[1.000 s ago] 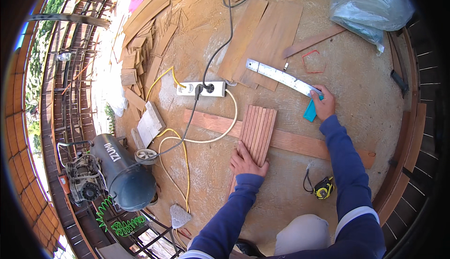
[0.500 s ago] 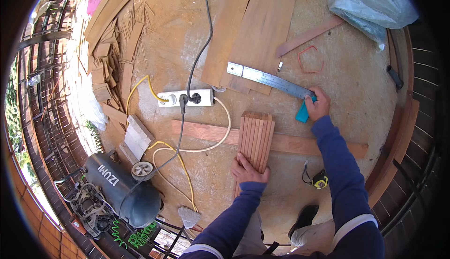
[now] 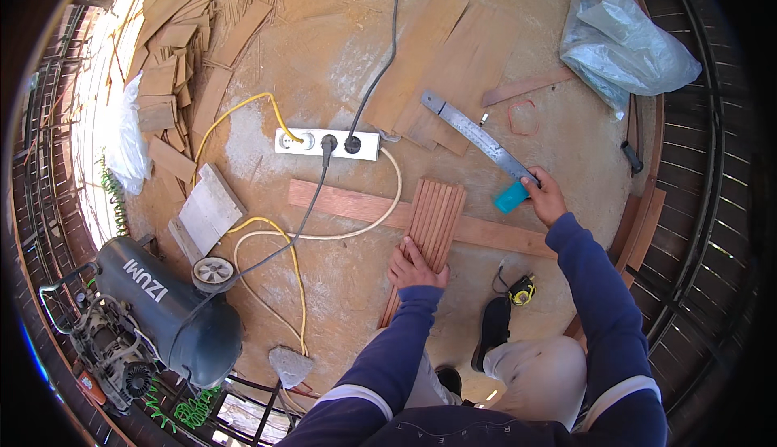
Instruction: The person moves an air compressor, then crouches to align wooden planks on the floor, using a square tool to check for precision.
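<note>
- Head view: left hand clamped across a bundle of narrow wooden slats, thumb at the bundle's right edge.
- Slats lie side by side on the floor, crossing over a long reddish board.
- Right hand closed on a try square near its corner; teal handle points left, metal blade runs up-left toward thin wooden panels. Cannot tell whether the blade touches them.
- Clear plastic bag, crumpled, upper right; contents cannot be made out.
- White power strip beyond the slats: yellow lead into one socket, black plugs in two others.
- Compressor, dark rounded tank, lower left; inside of tank hidden.
- Yellow-and-black tape measure right of the slats, near a black shoe.
- Wood offcuts heaped at left, beside white plastic sheeting.
</note>
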`<state>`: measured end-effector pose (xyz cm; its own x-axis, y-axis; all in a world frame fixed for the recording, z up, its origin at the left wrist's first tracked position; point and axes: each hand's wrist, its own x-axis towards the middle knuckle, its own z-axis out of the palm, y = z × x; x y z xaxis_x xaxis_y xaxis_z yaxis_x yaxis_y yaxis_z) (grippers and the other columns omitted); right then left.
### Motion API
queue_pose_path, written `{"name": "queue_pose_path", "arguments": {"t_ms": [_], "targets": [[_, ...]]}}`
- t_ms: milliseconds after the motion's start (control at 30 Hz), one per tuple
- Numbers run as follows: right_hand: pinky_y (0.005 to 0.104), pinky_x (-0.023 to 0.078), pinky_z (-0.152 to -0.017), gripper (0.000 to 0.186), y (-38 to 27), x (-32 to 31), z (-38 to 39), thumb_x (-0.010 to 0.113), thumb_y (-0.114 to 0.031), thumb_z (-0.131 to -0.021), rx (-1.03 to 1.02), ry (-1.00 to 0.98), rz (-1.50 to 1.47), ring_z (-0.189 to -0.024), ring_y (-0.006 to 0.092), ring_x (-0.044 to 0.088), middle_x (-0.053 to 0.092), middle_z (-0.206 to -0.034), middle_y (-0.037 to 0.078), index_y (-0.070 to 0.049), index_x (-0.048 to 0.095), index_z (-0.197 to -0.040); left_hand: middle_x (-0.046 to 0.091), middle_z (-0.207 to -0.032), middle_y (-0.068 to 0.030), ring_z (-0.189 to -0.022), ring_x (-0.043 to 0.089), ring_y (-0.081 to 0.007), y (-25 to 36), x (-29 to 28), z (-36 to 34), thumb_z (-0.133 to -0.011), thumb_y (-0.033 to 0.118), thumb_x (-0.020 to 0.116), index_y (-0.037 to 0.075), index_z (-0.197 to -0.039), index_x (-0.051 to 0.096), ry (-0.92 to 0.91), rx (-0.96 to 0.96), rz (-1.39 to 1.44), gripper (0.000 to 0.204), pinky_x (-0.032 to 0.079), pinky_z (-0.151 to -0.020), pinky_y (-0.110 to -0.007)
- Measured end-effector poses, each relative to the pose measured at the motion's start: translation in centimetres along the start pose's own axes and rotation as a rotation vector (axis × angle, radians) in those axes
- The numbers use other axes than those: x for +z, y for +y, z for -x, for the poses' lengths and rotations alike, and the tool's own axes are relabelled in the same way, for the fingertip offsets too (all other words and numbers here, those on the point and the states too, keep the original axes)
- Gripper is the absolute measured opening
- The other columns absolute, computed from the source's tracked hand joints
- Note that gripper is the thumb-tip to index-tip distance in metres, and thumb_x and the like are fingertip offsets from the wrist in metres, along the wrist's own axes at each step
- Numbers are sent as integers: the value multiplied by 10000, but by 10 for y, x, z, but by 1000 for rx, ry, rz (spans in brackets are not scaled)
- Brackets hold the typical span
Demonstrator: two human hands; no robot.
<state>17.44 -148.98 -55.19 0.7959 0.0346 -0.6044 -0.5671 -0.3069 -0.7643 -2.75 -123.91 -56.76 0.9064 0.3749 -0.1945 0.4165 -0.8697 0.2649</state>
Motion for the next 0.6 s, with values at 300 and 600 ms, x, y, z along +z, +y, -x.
{"name": "queue_pose_path", "arguments": {"t_ms": [300, 600], "targets": [[242, 487, -616, 205, 82, 8, -56, 643, -198, -943, -93, 119, 124, -736, 80, 547, 567, -838, -9, -54, 579, -1074, 419, -1319, -256, -1147, 450, -413, -1, 3, -1, -565, 454, 801, 60, -1512, 296, 7, 11, 66, 1143, 346, -978, -554], [308, 524, -711, 559, 128, -41, -116, 735, -168, -856, -207, -86, 305, -899, 181, 601, 587, -1118, 94, 6, 468, -1315, 450, -1349, -245, -1219, 450, -371, -27, -18, 22, -600, 408, 814, 29, -1515, 271, 33, 27, 217, 1130, 334, -1037, -491]]}}
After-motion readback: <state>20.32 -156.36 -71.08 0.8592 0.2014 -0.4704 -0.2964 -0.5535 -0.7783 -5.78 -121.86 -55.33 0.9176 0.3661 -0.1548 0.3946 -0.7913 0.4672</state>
